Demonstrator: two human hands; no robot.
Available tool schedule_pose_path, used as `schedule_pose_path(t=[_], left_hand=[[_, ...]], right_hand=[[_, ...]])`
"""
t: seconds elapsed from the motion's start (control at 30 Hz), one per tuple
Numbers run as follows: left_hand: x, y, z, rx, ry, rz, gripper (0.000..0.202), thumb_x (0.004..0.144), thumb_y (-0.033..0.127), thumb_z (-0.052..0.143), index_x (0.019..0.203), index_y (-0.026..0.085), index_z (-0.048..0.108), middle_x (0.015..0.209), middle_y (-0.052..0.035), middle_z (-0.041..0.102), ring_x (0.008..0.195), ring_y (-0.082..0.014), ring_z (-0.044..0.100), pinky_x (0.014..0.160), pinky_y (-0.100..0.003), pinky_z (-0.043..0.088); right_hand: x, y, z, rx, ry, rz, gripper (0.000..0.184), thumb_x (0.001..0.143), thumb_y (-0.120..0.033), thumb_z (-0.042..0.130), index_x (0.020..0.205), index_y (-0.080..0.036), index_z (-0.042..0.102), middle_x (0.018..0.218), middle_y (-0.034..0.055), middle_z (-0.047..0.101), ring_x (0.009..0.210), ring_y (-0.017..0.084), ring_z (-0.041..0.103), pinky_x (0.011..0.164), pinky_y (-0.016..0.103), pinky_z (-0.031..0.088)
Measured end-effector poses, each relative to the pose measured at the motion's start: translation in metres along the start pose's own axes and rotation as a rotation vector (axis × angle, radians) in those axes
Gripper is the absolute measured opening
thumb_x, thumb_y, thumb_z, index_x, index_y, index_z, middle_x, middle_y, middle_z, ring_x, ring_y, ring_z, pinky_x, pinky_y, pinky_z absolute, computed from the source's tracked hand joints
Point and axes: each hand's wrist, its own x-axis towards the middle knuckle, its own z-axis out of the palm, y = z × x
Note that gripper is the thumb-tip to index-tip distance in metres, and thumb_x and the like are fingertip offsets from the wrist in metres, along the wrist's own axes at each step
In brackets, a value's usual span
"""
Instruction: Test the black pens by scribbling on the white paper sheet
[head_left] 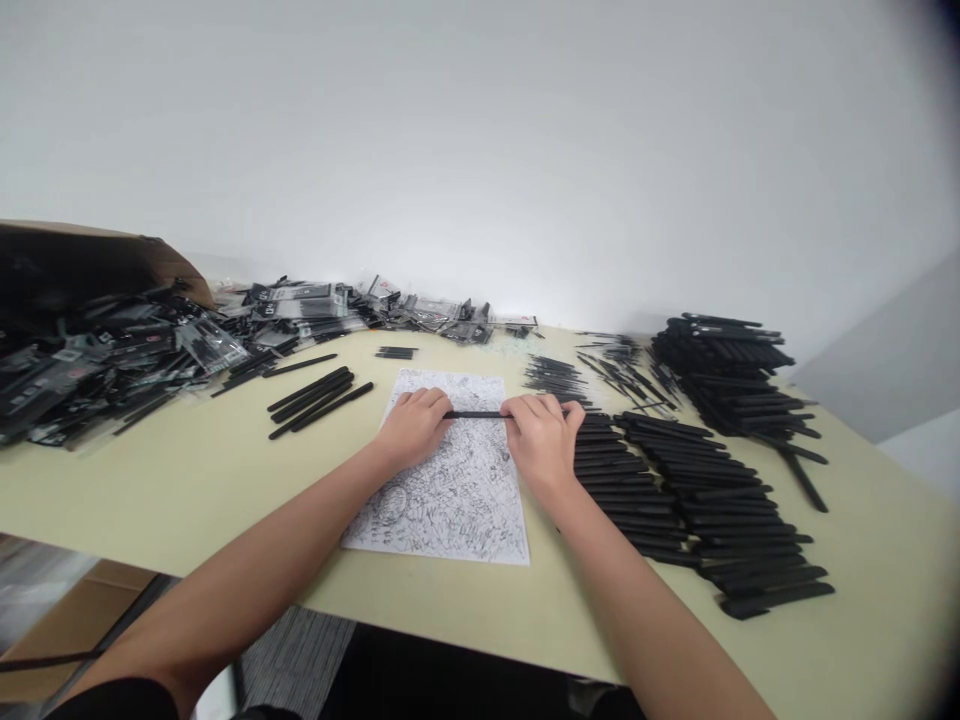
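A black pen (478, 414) stretches sideways above a sheet of paper (442, 515) covered in scribbles. My left hand (416, 425) is closed around its left end, and my right hand (541, 435) grips the right part, with the fingers hiding most of that end. Left of the paper lie several black pens (319, 400) side by side. Just right of my right hand, many black pens (622, 490) are laid in rows. Behind that hand sits a bunch of thin dark refills (555, 375).
An open cardboard box (169, 262) at the left spills a heap of clear packets (210, 345). More plastic packets (435, 312) lie along the wall. A tall pile of black pens (724, 365) stands at the back right. Loose thin sticks (622, 375) lie beside it on the pale table (225, 490).
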Motion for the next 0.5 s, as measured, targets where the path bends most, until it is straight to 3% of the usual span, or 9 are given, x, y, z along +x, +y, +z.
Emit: schedule_pose_path(t=[0.3, 0.5], left_hand=[[0.001, -0.007, 0.007, 0.043, -0.006, -0.007, 0.031, 0.098, 0.025, 0.035, 0.117, 0.019, 0.058, 0.12, -0.0113, 0.059, 0.108, -0.0255, 0.052, 0.089, -0.04, 0.041], [0.002, -0.018, 0.008, 0.103, 0.003, -0.102, 0.032, 0.098, 0.023, 0.035, 0.12, 0.019, 0.058, 0.121, -0.0126, 0.059, 0.11, -0.0274, 0.053, 0.089, -0.041, 0.042]], right_hand=[[0.002, 0.001, -0.003, -0.018, 0.046, 0.027, 0.022, 0.087, -0.006, 0.052, 0.079, -0.023, 0.065, 0.079, 0.0, 0.071, 0.082, 0.019, 0.05, 0.087, 0.039, 0.019], [0.004, 0.001, -0.005, -0.038, 0.068, 0.059, 0.021, 0.086, -0.007, 0.052, 0.079, -0.022, 0.064, 0.081, 0.0006, 0.071, 0.082, 0.019, 0.05, 0.085, 0.039, 0.018]])
